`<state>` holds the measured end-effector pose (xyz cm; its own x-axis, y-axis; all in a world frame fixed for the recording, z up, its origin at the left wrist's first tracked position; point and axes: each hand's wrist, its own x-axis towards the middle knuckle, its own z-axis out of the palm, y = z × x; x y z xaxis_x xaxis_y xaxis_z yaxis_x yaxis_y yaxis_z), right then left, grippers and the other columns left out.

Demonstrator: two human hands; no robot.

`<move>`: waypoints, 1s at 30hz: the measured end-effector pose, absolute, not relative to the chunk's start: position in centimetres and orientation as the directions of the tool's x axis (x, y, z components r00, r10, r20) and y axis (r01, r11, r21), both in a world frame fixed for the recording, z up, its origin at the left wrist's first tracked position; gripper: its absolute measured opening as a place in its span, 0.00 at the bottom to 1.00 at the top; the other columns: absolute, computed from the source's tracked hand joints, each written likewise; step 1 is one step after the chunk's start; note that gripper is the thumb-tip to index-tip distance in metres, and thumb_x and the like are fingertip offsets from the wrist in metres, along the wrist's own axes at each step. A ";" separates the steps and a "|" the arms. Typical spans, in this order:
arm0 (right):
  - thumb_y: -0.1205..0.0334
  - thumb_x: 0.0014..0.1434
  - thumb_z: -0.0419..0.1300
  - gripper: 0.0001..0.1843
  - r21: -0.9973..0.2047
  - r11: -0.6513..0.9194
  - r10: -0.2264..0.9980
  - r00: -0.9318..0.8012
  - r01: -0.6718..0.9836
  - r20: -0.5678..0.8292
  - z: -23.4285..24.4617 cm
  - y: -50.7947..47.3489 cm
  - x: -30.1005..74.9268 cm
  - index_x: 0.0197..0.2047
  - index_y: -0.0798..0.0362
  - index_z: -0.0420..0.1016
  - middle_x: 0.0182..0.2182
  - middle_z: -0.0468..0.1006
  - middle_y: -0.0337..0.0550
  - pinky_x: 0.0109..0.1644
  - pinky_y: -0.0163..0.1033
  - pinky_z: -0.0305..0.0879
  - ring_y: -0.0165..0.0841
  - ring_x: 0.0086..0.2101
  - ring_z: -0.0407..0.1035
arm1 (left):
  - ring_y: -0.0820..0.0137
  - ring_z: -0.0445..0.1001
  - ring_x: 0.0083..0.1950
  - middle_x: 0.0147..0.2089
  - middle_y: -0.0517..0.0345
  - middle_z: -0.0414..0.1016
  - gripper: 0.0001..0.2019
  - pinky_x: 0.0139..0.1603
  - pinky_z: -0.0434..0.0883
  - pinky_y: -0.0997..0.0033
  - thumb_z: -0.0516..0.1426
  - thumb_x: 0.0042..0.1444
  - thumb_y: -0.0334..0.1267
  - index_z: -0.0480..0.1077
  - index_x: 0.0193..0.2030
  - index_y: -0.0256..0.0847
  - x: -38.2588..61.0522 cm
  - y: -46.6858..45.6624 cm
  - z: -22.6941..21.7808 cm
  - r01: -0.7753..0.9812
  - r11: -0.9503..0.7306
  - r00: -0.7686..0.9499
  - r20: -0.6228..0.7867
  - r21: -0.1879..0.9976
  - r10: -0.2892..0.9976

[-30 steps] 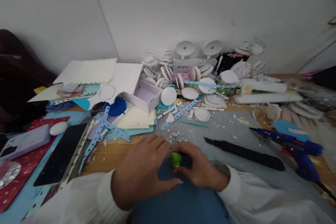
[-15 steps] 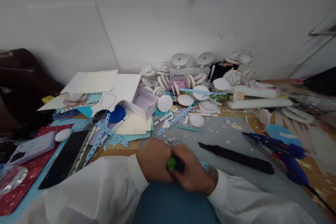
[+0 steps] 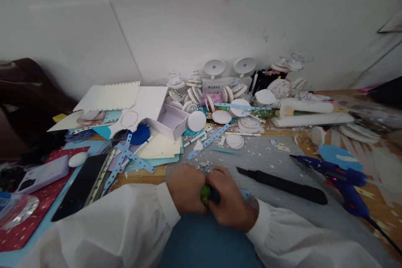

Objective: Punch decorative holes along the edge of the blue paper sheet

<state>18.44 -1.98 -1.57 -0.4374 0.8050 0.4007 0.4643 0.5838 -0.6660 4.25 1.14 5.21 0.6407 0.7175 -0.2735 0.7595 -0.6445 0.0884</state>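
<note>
Both hands meet near the table's front edge around a small object with a rounded green end and a dark body [image 3: 205,192]; most of it is hidden and its kind cannot be told. My left hand [image 3: 186,188] is closed against its green end. Around the dark part, my right hand [image 3: 230,199] has its fingers wrapped. A bit of light blue paper [image 3: 245,194] shows behind my right hand. Small paper scraps [image 3: 204,166] lie just beyond the hands. To their right, a black utility knife [image 3: 282,185] rests on the grey mat [image 3: 266,155].
A blue glue gun [image 3: 336,178] with a lit red light lies at the right. White round discs [image 3: 197,121], an open lilac box [image 3: 172,122] and punched blue strips [image 3: 209,141] crowd the back. At left are a black phone-like slab [image 3: 80,188] and a lilac phone [image 3: 44,174].
The view has shifted slightly. My hands keep the same grip on the green-ended object, with barely any movement.
</note>
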 end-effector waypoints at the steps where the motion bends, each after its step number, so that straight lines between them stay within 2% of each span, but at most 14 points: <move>1: 0.73 0.39 0.54 0.13 -0.664 0.584 0.805 -0.437 0.467 0.401 -1.6 -2.0 18.4 0.30 0.50 0.60 0.28 0.69 0.41 0.48 0.50 0.55 0.38 0.33 0.64 | 0.52 0.78 0.31 0.27 0.42 0.78 0.16 0.32 0.72 0.61 0.59 0.40 0.49 0.77 0.27 0.36 4.2 1.2 5.2 0.758 -0.645 0.643 -0.270 0.095 0.716; 7: 0.74 0.40 0.55 0.16 -0.678 0.581 0.802 -0.461 0.451 0.381 -1.6 -1.8 18.4 0.34 0.50 0.61 0.31 0.70 0.39 0.55 0.53 0.49 0.38 0.36 0.66 | 0.54 0.77 0.31 0.27 0.45 0.78 0.16 0.32 0.72 0.62 0.59 0.40 0.50 0.77 0.28 0.38 3.9 1.2 4.8 0.767 -0.618 0.641 -0.256 0.172 0.724; 11: 0.74 0.38 0.55 0.18 -0.692 0.565 0.805 -0.485 0.450 0.342 -1.7 -1.8 18.5 0.35 0.49 0.61 0.32 0.70 0.39 0.56 0.54 0.49 0.38 0.36 0.65 | 0.52 0.78 0.30 0.27 0.46 0.78 0.16 0.31 0.72 0.62 0.58 0.42 0.50 0.77 0.28 0.39 3.7 1.2 4.3 0.757 -0.615 0.653 -0.220 0.218 0.725; 18: 0.75 0.40 0.56 0.16 -0.711 0.530 0.825 -0.474 0.462 0.306 -2.0 -1.7 18.5 0.32 0.49 0.58 0.30 0.68 0.39 0.55 0.54 0.50 0.38 0.36 0.65 | 0.53 0.78 0.31 0.27 0.46 0.78 0.17 0.30 0.71 0.63 0.58 0.42 0.51 0.76 0.27 0.38 3.7 1.7 3.8 0.745 -0.616 0.666 -0.231 0.257 0.709; 23: 0.76 0.39 0.55 0.20 -0.734 0.505 0.839 -0.459 0.455 0.292 -1.8 -1.6 18.3 0.36 0.48 0.60 0.34 0.70 0.40 0.56 0.54 0.50 0.40 0.39 0.65 | 0.54 0.78 0.32 0.27 0.48 0.79 0.15 0.32 0.71 0.64 0.60 0.40 0.50 0.76 0.28 0.40 3.6 2.2 3.4 0.719 -0.619 0.689 -0.208 0.316 0.694; 30: 0.76 0.38 0.56 0.21 -0.753 0.477 0.853 -0.445 0.454 0.272 -2.0 -1.4 18.4 0.38 0.49 0.62 0.35 0.71 0.41 0.58 0.54 0.49 0.40 0.41 0.66 | 0.54 0.78 0.32 0.28 0.49 0.79 0.17 0.32 0.71 0.65 0.61 0.38 0.52 0.77 0.30 0.40 3.5 2.6 3.4 0.732 -0.613 0.680 -0.261 0.297 0.686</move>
